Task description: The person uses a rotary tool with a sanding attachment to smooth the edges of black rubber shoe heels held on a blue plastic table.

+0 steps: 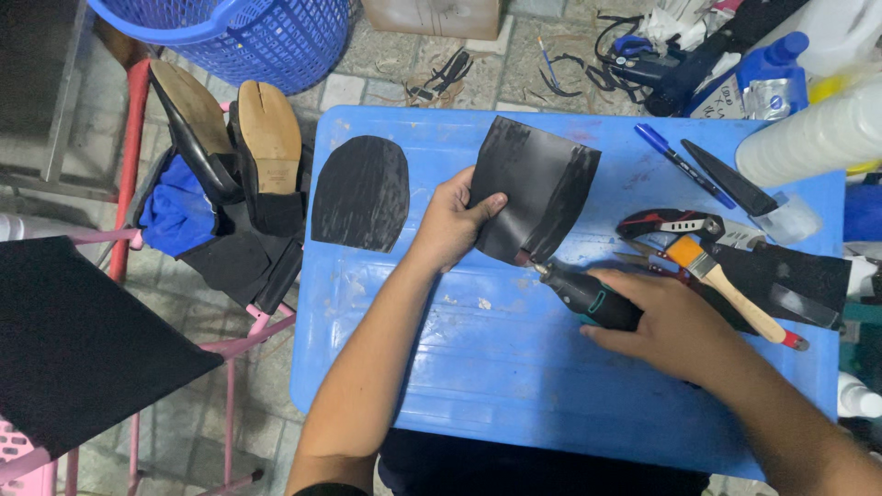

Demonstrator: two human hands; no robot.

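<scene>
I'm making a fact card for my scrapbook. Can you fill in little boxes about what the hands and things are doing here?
Left hand: left hand pinches a black rubber sheet, lifted at an angle over the blue table
Right hand: right hand grips a small rotary tool, its tip at the sheet's lower edge
Cut piece: black sole piece lying flat, left of the sheet
Other tools: paintbrush, blue pen
Off the table: two shoes soles up, blue basket

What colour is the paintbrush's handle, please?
The paintbrush handle is pale wood with a red tip; head view.
</scene>
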